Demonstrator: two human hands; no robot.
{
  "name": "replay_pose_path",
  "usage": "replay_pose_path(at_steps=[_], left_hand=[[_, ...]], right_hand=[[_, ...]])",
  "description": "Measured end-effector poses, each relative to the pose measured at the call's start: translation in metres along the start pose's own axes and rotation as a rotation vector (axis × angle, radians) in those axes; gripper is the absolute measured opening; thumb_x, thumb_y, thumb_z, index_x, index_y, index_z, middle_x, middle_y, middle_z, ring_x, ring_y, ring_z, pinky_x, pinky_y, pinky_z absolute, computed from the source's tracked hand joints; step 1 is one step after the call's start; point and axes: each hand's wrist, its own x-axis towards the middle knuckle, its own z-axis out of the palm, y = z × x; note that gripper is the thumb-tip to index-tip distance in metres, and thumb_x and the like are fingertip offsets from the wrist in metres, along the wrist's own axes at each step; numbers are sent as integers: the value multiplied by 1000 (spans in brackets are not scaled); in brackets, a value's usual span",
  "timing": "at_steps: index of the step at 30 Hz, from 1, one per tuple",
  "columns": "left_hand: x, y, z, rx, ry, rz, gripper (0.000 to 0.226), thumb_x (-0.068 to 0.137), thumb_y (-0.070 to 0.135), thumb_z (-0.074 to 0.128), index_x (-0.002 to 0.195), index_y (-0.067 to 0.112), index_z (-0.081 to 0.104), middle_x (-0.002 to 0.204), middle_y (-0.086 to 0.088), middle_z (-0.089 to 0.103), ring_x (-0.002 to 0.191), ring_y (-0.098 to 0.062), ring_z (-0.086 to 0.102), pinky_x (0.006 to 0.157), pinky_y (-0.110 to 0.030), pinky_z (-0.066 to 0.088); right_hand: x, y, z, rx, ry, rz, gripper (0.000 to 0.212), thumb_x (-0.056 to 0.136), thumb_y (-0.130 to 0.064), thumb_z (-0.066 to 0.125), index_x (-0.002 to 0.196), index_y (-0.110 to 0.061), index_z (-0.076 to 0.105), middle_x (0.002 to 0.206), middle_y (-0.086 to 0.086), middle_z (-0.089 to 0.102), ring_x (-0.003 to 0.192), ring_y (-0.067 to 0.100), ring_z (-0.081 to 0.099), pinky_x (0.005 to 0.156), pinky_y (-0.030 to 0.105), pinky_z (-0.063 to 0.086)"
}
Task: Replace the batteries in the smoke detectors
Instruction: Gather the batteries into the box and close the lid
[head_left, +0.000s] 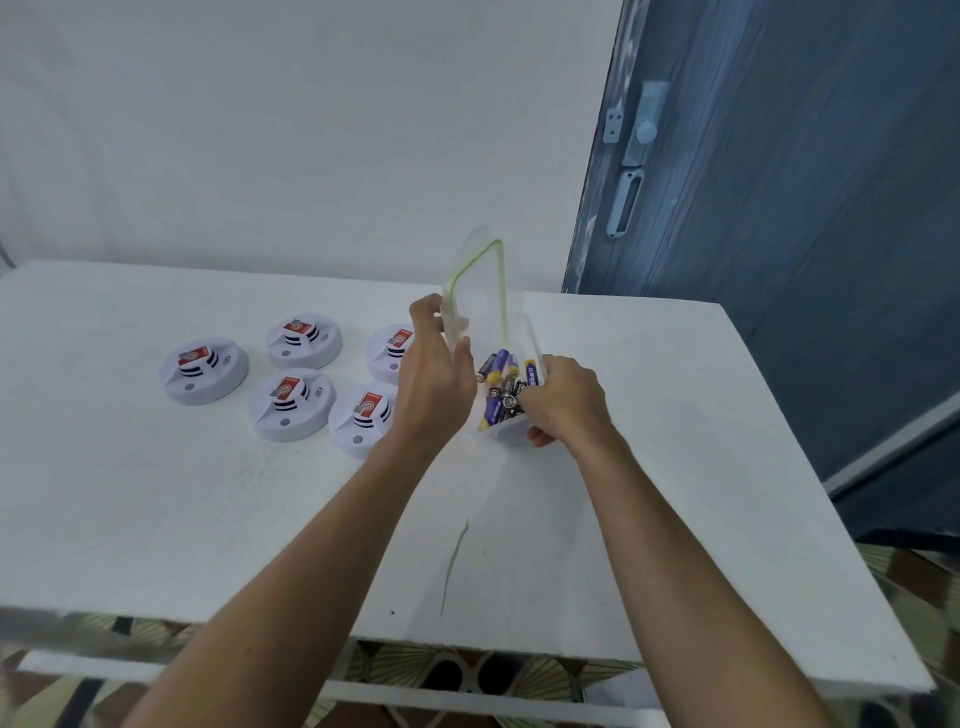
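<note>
Several white round smoke detectors (203, 370) with red labels sit in a cluster on the left half of the white table (208, 509). To their right stands a clear plastic container (506, 428) holding several batteries (500, 384), purple-yellow and black. My left hand (434, 374) grips the container's clear lid (475, 291), which has a green seal and is tilted up almost on edge. My right hand (563, 397) holds the container's near right side, fingers curled round its rim. My left forearm hides parts of the two nearest detectors.
The table's front edge runs across the lower view, with patterned floor below. A blue door (779, 208) with a pale latch stands behind the table's right end. A white wall backs the table. A thin dark scratch marks the tabletop between my arms.
</note>
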Motion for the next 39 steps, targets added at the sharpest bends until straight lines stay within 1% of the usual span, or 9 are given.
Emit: replay_pose_path(at_steps=[3,8,14,18,22,27,29,34,39], left_hand=[[-1,1,0,9,11,40,33,89,1,51,114,15,35,102,4,61,63,-7,56,55,-18,43],[-3,2,-3,29,16,14,21,84,5,57,97,13,42,75,0,57,56,-10,46,52,-23,34],[-7,3,-4,2,-30,74,22,83,0,60,87,13,43,77,14,56,73,8,53,60,-7,36],[-8,-8,-4,-88,-40,105,32,72,-12,57,84,14,42,95,10,67,103,-12,65,79,-27,53],[-8,-5,-6,-115,6,121,42,71,-23,54,85,15,42,94,10,67,99,-5,63,80,-7,43],[-6,-2,-9,-141,51,171,43,68,-25,49,86,14,43,94,3,67,100,-10,63,85,-13,47],[-6,0,-9,-130,46,185,42,69,-23,49,87,14,44,94,7,66,101,-12,64,86,-22,52],[-6,5,-10,-134,-5,170,32,67,-9,43,86,16,44,97,14,65,106,-15,63,92,-38,53],[-5,0,-9,-61,-68,160,51,68,-18,51,82,31,41,103,19,65,121,-9,57,97,-44,49]], right_hand=[[1,4,0,33,0,-2,28,81,-7,48,102,-9,65,86,11,71,51,29,70,56,39,62],[1,11,3,148,-2,7,29,77,-8,46,99,-12,65,89,9,69,51,30,70,58,45,62],[-2,18,7,347,-38,43,24,86,-6,46,99,-12,64,95,7,68,47,25,67,50,37,60],[-3,22,7,374,-80,88,23,90,-14,47,106,-8,62,98,8,66,45,23,64,47,29,55],[-3,24,-1,330,-86,117,23,92,-29,49,97,-9,61,91,2,61,50,22,66,48,24,42],[0,23,-14,323,202,80,35,88,-34,43,93,-12,70,95,2,70,89,26,63,74,36,43],[-1,19,-19,472,258,108,34,93,-28,41,87,-18,73,89,-1,71,80,19,56,70,32,41],[-2,9,-37,1105,-206,250,47,98,-51,40,103,-12,67,77,4,70,61,22,59,50,25,35],[0,8,-37,1301,-305,141,45,95,-33,60,131,-6,63,119,10,73,98,25,66,80,32,53]])
